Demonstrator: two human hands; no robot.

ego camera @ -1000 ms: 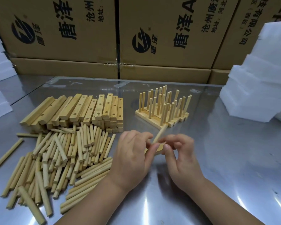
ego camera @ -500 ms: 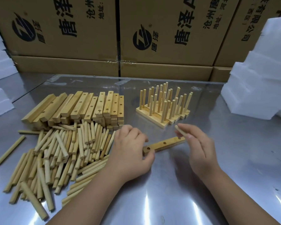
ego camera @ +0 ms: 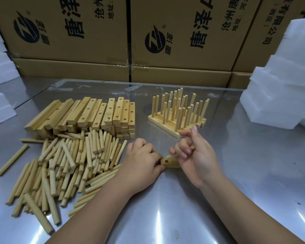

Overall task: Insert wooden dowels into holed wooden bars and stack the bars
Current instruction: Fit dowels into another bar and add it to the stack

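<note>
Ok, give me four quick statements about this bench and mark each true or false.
1. The left hand grips one end of a holed wooden bar. True.
2. The pile of loose dowels lies to the person's right. False: it lies left of the left hand.
3. The dowels in the finished bars stand upright. True.
4. The stack of empty holed bars sits right of the finished bars. False: it sits left of them.
</note>
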